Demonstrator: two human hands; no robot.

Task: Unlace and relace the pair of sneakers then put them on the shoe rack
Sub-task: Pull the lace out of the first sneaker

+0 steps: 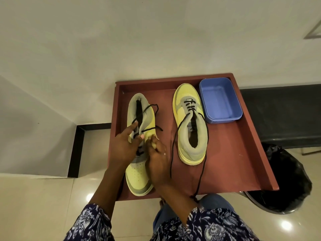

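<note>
Two yellow-and-grey sneakers lie on a reddish-brown wooden tray table (229,153). The left sneaker (139,176) points its toe toward me. My left hand (124,146) grips its upper at the eyelets, and my right hand (157,160) pinches the black lace (151,117) near the middle eyelets. The lace ends loop loosely over the shoe's collar. The right sneaker (190,122) points its toe away, laced only at the lowest eyelets; its long black lace (201,173) trails off the near edge of the table.
A blue plastic tub (219,100) stands at the table's far right corner beside the right sneaker. A bin lined with a black bag (288,181) stands on the floor at the right. A white wall and black skirting lie behind.
</note>
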